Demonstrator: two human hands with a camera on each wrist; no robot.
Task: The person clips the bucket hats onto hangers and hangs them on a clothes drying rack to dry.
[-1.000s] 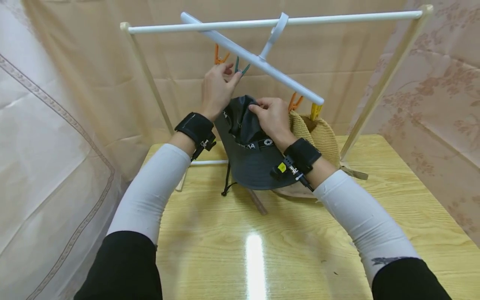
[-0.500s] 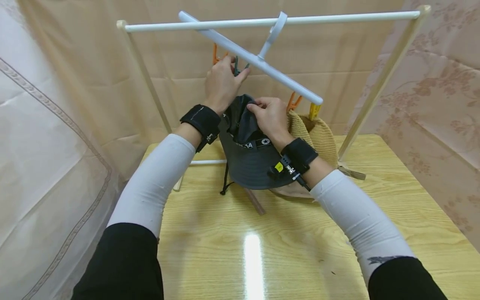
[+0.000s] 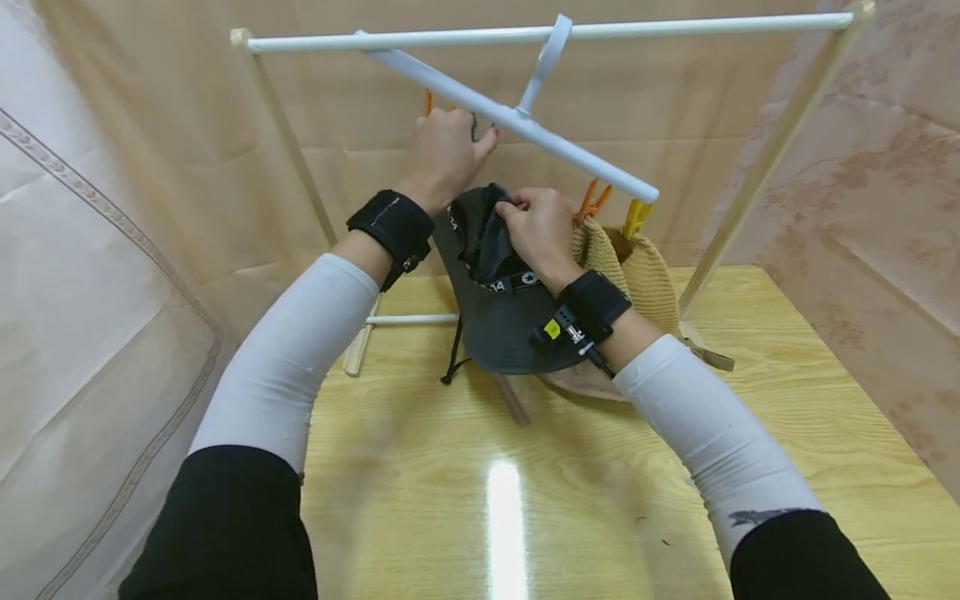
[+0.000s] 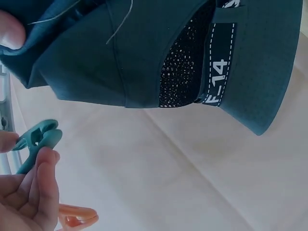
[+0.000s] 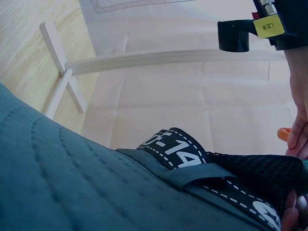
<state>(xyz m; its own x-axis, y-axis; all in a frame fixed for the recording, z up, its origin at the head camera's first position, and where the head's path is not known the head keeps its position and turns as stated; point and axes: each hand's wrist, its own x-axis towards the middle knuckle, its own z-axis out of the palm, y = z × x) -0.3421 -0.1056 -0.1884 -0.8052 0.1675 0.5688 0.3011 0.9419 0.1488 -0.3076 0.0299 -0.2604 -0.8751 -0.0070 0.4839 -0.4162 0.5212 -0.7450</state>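
My left hand [image 3: 448,154] is raised under the white hanger [image 3: 480,104], its thumb and fingers pinching the handles of a green clothes clip [image 4: 41,137]. That clip's mouth faces the hat side and has no cloth in it. My right hand [image 3: 542,233] pinches the crown of a dark grey-green bucket hat [image 3: 502,333] and holds it up below the hanger. The hat's wide brim hangs down toward the table, with a black lettered band and a dangling cord. Just beyond the left fingers is an orange clip [image 4: 77,216].
A straw-coloured knitted hat [image 3: 652,275] hangs at the hanger's right end from an orange clip [image 3: 592,200] and a yellow clip [image 3: 637,217]. The hanger hooks over a white rack bar [image 3: 697,27], tilted. Below lies a wooden table [image 3: 420,475]; a beige curtain [image 3: 360,183] hangs behind.
My left hand has risen slightly and wrapped further round the green clip, covering more of it. The right hand keeps its hold on the hat, almost unmoved.
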